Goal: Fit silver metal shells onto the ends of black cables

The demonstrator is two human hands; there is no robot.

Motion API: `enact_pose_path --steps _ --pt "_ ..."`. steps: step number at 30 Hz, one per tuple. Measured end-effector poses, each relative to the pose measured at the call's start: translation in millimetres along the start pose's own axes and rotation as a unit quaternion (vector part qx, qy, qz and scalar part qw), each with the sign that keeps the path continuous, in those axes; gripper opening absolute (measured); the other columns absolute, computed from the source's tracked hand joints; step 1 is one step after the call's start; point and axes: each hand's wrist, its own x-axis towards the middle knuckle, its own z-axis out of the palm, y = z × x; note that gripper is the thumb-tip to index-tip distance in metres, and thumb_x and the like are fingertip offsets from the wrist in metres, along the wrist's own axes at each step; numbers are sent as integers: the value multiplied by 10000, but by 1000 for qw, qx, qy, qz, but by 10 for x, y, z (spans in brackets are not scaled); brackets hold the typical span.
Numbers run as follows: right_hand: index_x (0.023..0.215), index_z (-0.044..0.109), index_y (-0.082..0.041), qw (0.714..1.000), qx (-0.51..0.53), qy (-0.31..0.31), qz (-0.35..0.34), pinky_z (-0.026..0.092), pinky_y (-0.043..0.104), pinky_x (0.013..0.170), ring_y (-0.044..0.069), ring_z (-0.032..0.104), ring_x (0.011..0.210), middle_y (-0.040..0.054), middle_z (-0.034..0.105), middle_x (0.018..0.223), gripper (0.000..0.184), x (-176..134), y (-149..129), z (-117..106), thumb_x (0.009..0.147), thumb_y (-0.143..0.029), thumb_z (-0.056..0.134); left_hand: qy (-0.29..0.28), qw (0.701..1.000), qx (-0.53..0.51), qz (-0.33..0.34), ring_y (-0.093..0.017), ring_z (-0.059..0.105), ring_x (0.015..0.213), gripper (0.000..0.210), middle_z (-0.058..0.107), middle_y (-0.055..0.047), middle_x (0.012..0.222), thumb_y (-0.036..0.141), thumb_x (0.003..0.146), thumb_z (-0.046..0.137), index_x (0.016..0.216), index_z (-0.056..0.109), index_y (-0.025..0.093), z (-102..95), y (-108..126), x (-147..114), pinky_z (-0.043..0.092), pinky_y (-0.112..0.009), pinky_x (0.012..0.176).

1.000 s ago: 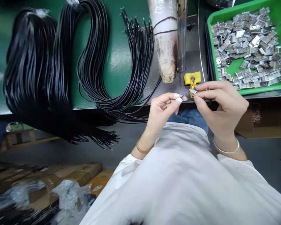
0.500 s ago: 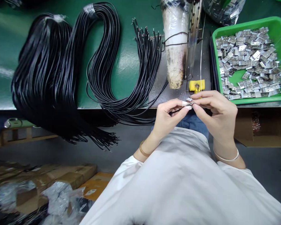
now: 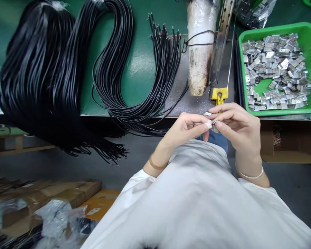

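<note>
My left hand (image 3: 188,128) is closed in a pinch, its fingertips wrapped in white tape. Facing it, my right hand (image 3: 237,129) also pinches, fingertips almost touching the left ones. A thin dark wire end (image 3: 214,122) shows between the two hands; the rest of what they hold is hidden. A small silvery metal piece (image 3: 207,113) shows just above the left fingertips, near the table edge; whether fingers hold it I cannot tell. Just beyond the right fingers is a yellow clip-like piece (image 3: 219,93) with a thin pale wire (image 3: 231,58) running up from it.
Black wire bundles (image 3: 119,93) lie left and hang over the edge of the green table (image 3: 140,76). A scorched white tapered object (image 3: 199,65) stands beside a perforated metal bar (image 3: 223,38). The green tray (image 3: 278,112) right holds metal pieces. Cardboard boxes (image 3: 67,193) are below left.
The view has shifted slightly. The small metal piece now shows farther left, above the left fingertips, and the fingers of both hands have changed their grip a little.
</note>
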Motion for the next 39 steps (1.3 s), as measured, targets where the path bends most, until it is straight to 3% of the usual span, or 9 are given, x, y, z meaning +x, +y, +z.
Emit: enact_pose_path --steps 5,9,14,17,23,28,31,35,39 --pt "915 754 -255 992 112 -50 37 636 283 859 152 734 973 20 713 1140 83 50 38 -24 863 -192 743 33 999 -14 33 -98 662 675 161 752 -48 777 299 739 871 819 815 171 -44 -55 20 521 -196 623" --pt "962 761 -265 1000 1 26 3 622 325 870 181 724 1007 31 724 1110 125 49 -30 5 874 -182 726 97 994 -11 51 -104 678 771 159 761 -47 835 294 712 885 816 828 187 -28 -91 76 545 -208 731" --pt "1028 731 -279 970 -155 155 -104 602 434 927 223 715 1048 27 765 1073 180 43 -85 4 929 -169 628 160 986 -17 46 -36 446 515 212 603 17 615 359 755 851 822 813 162 -9 -51 114 343 -177 471" --pt "976 723 -262 964 -162 168 -131 621 438 849 228 738 956 24 772 1018 147 69 -63 -22 881 -156 686 143 988 -21 56 -36 403 516 237 522 31 571 375 780 828 754 789 143 -16 -27 133 289 -189 459" --pt "927 719 -262 943 -210 175 -190 626 389 780 209 755 885 14 779 959 213 85 -60 -37 806 -89 750 152 985 -48 65 -82 610 664 172 713 -27 728 290 707 872 761 798 144 25 -24 183 503 -198 654" --pt "1000 717 -273 916 -261 130 -276 644 353 754 200 763 882 19 786 1050 296 37 -50 10 779 -84 776 188 979 -40 68 -84 623 654 129 713 -18 702 161 656 859 727 759 120 116 -7 205 504 -176 634" --pt "1004 703 -254 929 -238 121 -255 643 337 767 196 766 897 26 790 1023 274 40 5 31 804 -69 737 211 973 -26 89 -67 605 626 78 693 -1 674 137 688 806 703 732 118 137 7 212 491 -161 615" --pt "975 670 -231 963 -158 133 -174 648 388 789 221 764 928 58 781 1023 164 67 64 23 853 -123 686 204 973 -16 107 -87 657 701 62 741 -28 753 185 752 776 760 764 124 123 8 214 541 -191 721" --pt "910 671 -244 948 -213 120 -202 647 363 786 209 767 915 42 789 1020 166 84 70 26 819 -119 730 214 971 -7 110 -91 656 696 87 743 -26 748 210 741 806 758 772 132 108 3 225 538 -194 710"
